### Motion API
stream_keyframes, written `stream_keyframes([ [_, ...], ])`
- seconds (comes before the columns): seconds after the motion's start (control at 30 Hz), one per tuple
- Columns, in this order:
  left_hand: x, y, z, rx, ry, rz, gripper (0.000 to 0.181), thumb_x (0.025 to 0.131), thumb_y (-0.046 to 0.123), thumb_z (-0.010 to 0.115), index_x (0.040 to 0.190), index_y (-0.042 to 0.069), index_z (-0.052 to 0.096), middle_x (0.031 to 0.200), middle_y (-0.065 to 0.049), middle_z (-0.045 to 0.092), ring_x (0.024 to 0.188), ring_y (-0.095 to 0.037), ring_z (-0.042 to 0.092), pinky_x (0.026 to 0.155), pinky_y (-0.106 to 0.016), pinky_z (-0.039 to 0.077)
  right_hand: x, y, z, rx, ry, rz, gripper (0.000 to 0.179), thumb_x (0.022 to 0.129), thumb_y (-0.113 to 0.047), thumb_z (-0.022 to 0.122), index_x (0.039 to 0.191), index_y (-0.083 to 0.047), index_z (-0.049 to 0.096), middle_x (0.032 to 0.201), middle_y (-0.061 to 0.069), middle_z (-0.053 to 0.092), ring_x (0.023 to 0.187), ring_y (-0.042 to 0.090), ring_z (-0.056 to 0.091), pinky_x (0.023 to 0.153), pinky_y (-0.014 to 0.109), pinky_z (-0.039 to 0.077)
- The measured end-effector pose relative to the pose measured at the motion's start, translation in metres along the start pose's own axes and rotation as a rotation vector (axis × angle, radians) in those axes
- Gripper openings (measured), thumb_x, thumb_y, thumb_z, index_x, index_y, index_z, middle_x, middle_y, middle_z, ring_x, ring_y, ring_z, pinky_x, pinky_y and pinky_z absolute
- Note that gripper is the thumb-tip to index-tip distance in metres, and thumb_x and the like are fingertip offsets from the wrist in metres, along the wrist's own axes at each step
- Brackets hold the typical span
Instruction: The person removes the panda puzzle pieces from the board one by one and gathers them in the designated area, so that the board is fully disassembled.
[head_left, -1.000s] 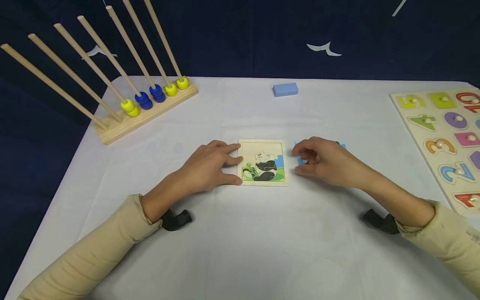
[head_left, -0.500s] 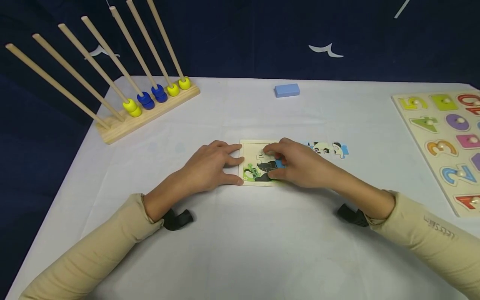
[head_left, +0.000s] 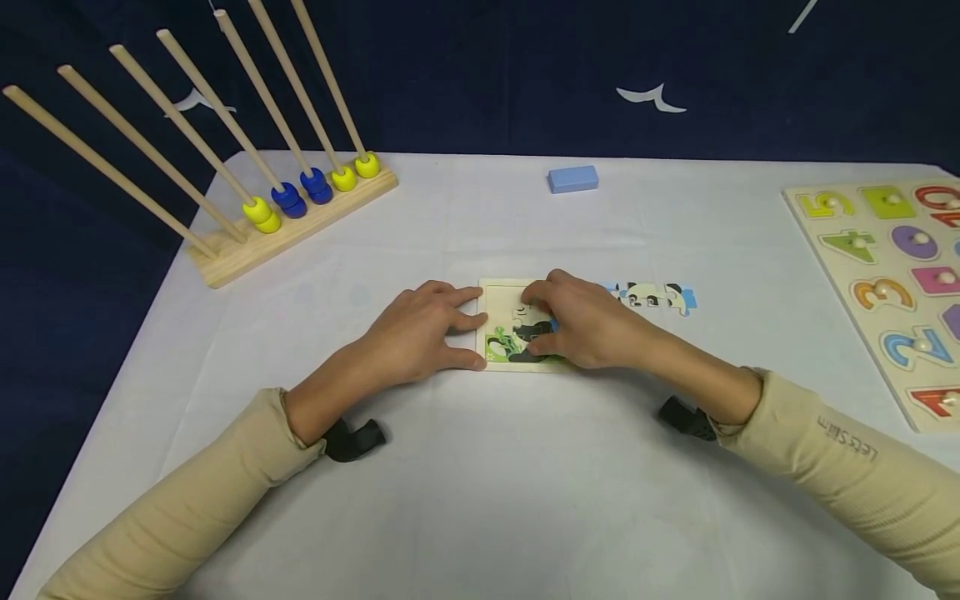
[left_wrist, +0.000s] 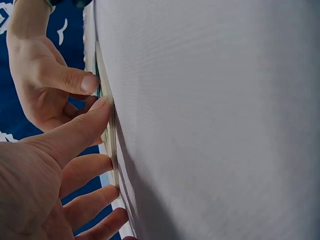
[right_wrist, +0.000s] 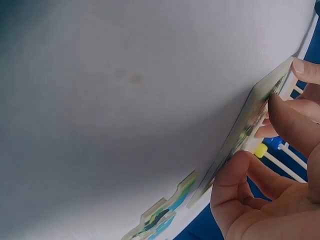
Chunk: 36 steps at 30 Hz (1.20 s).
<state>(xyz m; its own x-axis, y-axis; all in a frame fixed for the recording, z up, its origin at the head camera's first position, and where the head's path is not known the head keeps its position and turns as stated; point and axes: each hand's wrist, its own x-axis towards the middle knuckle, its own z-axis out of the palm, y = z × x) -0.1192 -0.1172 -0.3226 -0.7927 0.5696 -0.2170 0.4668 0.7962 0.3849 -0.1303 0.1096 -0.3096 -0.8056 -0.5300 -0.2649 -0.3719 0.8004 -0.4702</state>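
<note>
A: In the head view, where is the puzzle board (head_left: pixel 498 308)?
B: Right at the grip, flat on the white tablecloth (head_left: pixel 525 483), between the left hand (head_left: pixel 412 337) and the right hand (head_left: pixel 592 323). The left fingers lie extended, tips against the near rim; the right fingers bend down over the panda picture (head_left: pixel 506 343). Whether they pinch a piece cannot be told, since the hand covers the spot.
A: And doing this step well?
B: Probably the person should brace the rim lightly, as the cloth might let the board slide, and press straight down with the right fingertips, without jarring neighbouring parts.
A: What surrounds the grip?
B: Just past the right hand, loose pieces (head_left: pixel 654 297); well to its right, a number board (head_left: pixel 888 272); ahead of both hands, a blue block (head_left: pixel 573 179); beyond the left hand, a beaded rod stand (head_left: pixel 300 229). A dark blue curtain (head_left: pixel 487 75) hangs behind.
A: The left wrist view?
B: The board shows edge-on, the left thumb touching it, the right thumb just across.
A: The right wrist view?
B: The right thumb and curled forefinger meet the board; the loose pieces lie just off its end, on the forefinger's side.
</note>
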Motion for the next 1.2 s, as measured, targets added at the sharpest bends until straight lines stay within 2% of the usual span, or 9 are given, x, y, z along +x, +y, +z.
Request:
stream_keyframes([
  [0.23,-0.0004,0.0000,-0.0004,0.001,-0.001,0.003,0.060,0.084,0.043,0.077,0.135,0.014,0.061,0.154,-0.007,0.040,0.137,-0.031,0.037,0.105,-0.054,0.033,-0.0002,0.0013,0.0025,0.030,0.039,-0.038,0.048,0.082,-0.012,0.081,0.122,-0.003,0.055,0.097,0.009,0.053,0.083,0.023,0.049,0.073,0.037,0.042],
  [0.43,-0.0007,-0.0015,-0.0001,0.000,-0.001,0.005,0.060,0.084,0.043,0.077,0.135,0.014,0.061,0.154,-0.007,0.040,0.136,-0.032,0.037,0.105,-0.054,0.033,-0.0020,0.0008,0.0044,0.055,0.080,-0.083,0.047,0.081,-0.009,0.082,0.118,-0.005,0.053,0.089,0.006,0.053,0.075,0.021,0.048,0.069,0.036,0.040],
  [0.77,-0.0005,-0.0016,-0.0002,0.001,-0.004,0.005,0.060,0.085,0.044,0.077,0.135,0.015,0.061,0.154,-0.007,0.040,0.136,-0.032,0.037,0.105,-0.053,0.034,-0.0026,0.0042,0.0023,0.149,0.058,-0.121,0.040,0.085,-0.001,0.074,0.116,-0.008,0.050,0.079,0.002,0.058,0.062,0.017,0.051,0.064,0.036,0.042],
  [1.03,-0.0005,-0.0014,-0.0006,0.004,-0.003,0.009,0.060,0.085,0.044,0.077,0.135,0.015,0.061,0.153,-0.007,0.040,0.136,-0.032,0.037,0.105,-0.053,0.033,-0.0019,0.0076,0.0020,0.258,0.042,-0.158,0.031,0.089,0.006,0.064,0.114,-0.007,0.050,0.077,0.003,0.057,0.060,0.016,0.051,0.063,0.035,0.042],
  [1.2,-0.0001,-0.0018,0.0000,0.002,-0.006,0.005,0.060,0.085,0.043,0.077,0.135,0.015,0.061,0.153,-0.007,0.040,0.136,-0.032,0.037,0.105,-0.053,0.034,-0.0036,0.0081,0.0014,0.323,0.028,-0.145,0.031,0.091,0.006,0.062,0.116,-0.007,0.050,0.078,0.005,0.056,0.059,0.017,0.051,0.063,0.035,0.042],
])
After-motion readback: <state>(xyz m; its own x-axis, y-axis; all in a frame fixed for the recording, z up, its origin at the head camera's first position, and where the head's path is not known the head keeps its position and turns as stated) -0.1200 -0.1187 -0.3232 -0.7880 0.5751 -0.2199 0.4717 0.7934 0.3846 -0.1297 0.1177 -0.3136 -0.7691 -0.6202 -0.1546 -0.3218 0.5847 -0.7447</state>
